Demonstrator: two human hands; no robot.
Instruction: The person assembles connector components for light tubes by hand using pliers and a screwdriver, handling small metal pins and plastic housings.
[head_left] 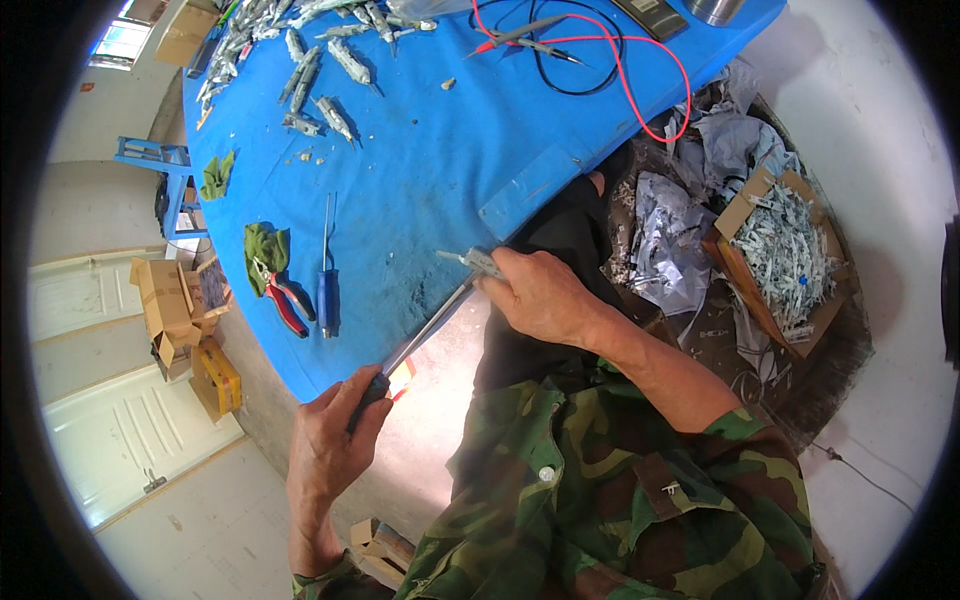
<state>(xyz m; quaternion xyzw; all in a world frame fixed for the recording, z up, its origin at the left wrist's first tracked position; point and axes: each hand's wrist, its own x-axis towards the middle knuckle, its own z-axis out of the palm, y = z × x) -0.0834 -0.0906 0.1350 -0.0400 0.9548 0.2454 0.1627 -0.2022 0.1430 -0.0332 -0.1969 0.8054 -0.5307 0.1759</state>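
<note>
My left hand [325,445] is wrapped round the dark handle of a long screwdriver [428,332], whose metal shaft slants up to the right. The shaft's far end meets my right hand [545,295], or the part it pinches; the exact contact is hidden. Between my right thumb and fingers is a small grey dusty part [482,262] with a thin tip pointing left. Both hands are at the near edge of the blue-covered table [420,180]. Left of them lie a blue-handled screwdriver [327,290] and red-handled pliers [285,298], the latter touching a green cloth [264,248].
Several similar grey parts [348,62] are heaped at the table's far left. Test leads [610,35] and a meter [652,15] lie at the far right. Beside the table stands a carton of pale scrap pieces [785,255], next to crumpled plastic bags [668,245].
</note>
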